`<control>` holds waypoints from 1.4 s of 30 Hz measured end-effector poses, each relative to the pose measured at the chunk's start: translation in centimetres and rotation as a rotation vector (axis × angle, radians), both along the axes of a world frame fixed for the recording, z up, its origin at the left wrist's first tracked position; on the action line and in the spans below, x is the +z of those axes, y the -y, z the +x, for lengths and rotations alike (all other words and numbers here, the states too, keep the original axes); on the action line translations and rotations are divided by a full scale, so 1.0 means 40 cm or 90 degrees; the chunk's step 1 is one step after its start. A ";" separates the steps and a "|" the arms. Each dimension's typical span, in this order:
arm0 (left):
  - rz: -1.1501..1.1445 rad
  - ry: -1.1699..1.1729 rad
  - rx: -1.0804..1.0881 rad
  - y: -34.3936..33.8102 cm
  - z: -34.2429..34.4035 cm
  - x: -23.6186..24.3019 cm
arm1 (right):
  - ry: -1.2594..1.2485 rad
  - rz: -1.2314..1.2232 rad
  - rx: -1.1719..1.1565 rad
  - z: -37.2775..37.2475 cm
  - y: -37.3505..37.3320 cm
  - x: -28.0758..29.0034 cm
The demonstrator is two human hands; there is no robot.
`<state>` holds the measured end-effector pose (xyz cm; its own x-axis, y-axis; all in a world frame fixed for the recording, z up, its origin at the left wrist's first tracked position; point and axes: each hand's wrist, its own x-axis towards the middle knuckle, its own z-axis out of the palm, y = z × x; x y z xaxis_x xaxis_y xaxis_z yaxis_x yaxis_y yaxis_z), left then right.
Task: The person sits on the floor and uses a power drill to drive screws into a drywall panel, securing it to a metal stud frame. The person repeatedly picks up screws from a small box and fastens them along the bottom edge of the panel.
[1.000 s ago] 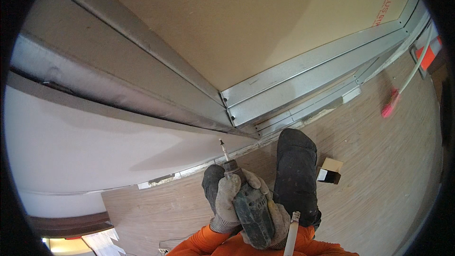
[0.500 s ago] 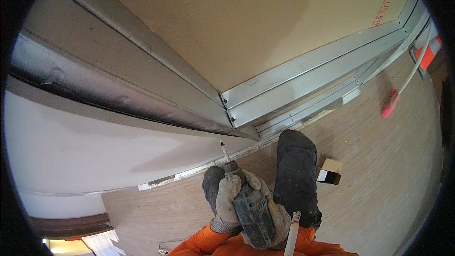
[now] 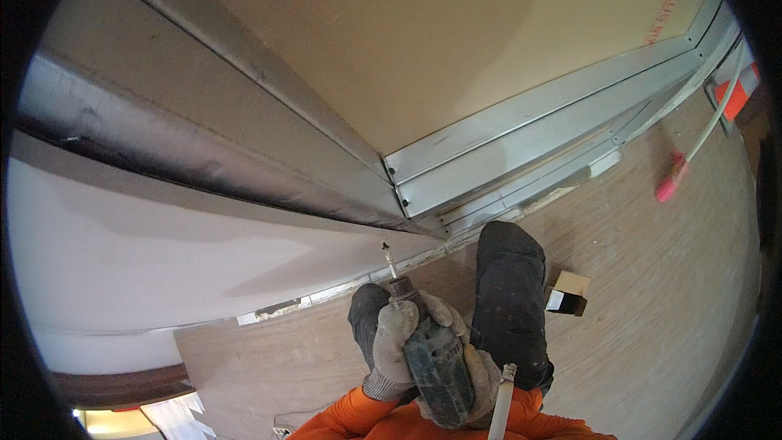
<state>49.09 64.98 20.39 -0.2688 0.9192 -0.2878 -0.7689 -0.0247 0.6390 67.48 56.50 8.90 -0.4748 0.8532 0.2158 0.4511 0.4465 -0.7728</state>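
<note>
A dark green and black power screwdriver (image 3: 441,371) is held in front of my body, its nose pointing away from me. A dark screw (image 3: 386,246) sits at the tip of its long bit, apart from the metal framing. My left hand (image 3: 397,338), in a grey knit glove, is closed round the front left of the tool. My right hand (image 3: 482,375), gloved too, is closed on its right side; part of that grip is hidden behind the tool body.
Metal studs (image 3: 244,126) and a bottom track (image 3: 505,155) frame a tan board (image 3: 366,33). A white wall (image 3: 163,253) stands at left. An open small box (image 3: 568,293) lies on the wood-look floor (image 3: 643,277), right of my leg. A pale cable (image 3: 717,114) with a pink end lies further right.
The tool's tip has shifted very slightly right and toward the framing. Both hands keep their hold on the power screwdriver.
</note>
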 end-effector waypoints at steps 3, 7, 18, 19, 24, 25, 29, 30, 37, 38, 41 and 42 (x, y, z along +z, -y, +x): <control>-0.001 -0.001 0.008 -0.004 0.004 0.012 | -0.002 0.018 0.004 0.003 -0.004 0.007; 0.002 -0.013 0.023 -0.003 0.000 0.013 | -0.121 0.048 -0.021 -0.035 -0.075 0.062; -0.015 -0.035 -0.014 -0.004 -0.009 0.022 | -0.036 -0.057 0.036 0.007 -0.027 0.048; -0.013 -0.036 -0.018 -0.003 -0.008 0.020 | -0.038 -0.074 0.039 0.005 -0.035 0.052; -0.025 -0.004 -0.014 -0.016 0.014 0.022 | -0.039 -0.192 0.040 0.027 -0.048 0.092; -0.024 -0.011 -0.020 -0.013 0.016 0.026 | -0.030 -0.198 0.048 0.035 -0.046 0.098; -0.032 -0.011 0.005 -0.014 0.024 0.027 | -0.153 -0.082 0.083 0.010 -0.147 0.180; -0.042 0.014 0.025 -0.014 0.032 0.036 | -0.179 -0.102 0.080 0.011 -0.155 0.193; -0.037 0.004 0.028 -0.021 0.034 0.039 | 0.111 -0.004 0.159 0.057 -0.047 0.050; -0.037 0.005 0.025 -0.019 0.031 0.038 | 0.080 0.030 0.159 0.062 -0.040 0.041; -0.032 0.000 0.020 -0.017 0.024 0.036 | -0.009 -0.105 0.166 0.077 -0.045 0.035; -0.029 -0.006 0.021 -0.018 0.024 0.038 | -0.015 -0.056 0.146 0.065 -0.045 0.035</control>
<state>50.03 65.72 21.92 -0.3018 0.8957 -0.3265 -0.7625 -0.0211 0.6467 70.08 58.31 10.28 -0.6537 0.7399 0.1588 0.3268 0.4653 -0.8226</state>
